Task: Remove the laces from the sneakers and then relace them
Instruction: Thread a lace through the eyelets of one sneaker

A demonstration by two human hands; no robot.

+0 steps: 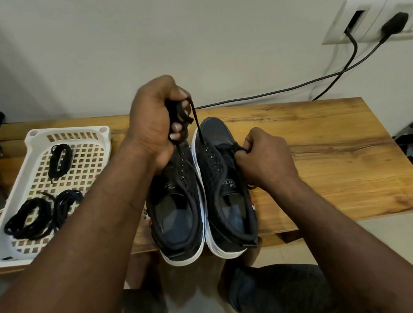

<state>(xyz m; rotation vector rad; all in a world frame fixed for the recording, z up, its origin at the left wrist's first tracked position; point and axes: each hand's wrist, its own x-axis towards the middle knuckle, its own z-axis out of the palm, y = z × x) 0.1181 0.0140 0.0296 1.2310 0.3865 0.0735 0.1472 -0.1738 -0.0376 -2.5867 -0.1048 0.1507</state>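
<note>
From the head camera, the left hand [159, 120] is raised above the toes of the two shoes, its fingers [177, 127] curled tight round a bunched black lace [196, 120]; one strand runs taut from those fingers down to an eyelet low on the right shoe [219, 181], and a shorter end hangs below the fist toward the left shoe [174, 201]; the right hand [264, 155] sits lower, against the outer side of the right shoe, its fingertips [242, 154] and thumb pinching a dark loop of lace just beside the upper eyelets; how that loop joins the strand in the left hand cannot be told, since the fingers cover it; the two shoes stand upright and touching, directly under and between the hands, toes pointing away from the person and heels at the near edge of the wooden table [319, 145]; the eyelets nearer the person than the fingers of both hands show bare; well to the left of the left hand's fingers lies a white slotted tray [33, 136] holding spare laces [28, 217] in three dark coils; far beyond the right hand's fingers, on the wall, a socket plate [366, 12] carries a black plug [394, 22], and its cables [322, 80] trail down behind the table.
</note>
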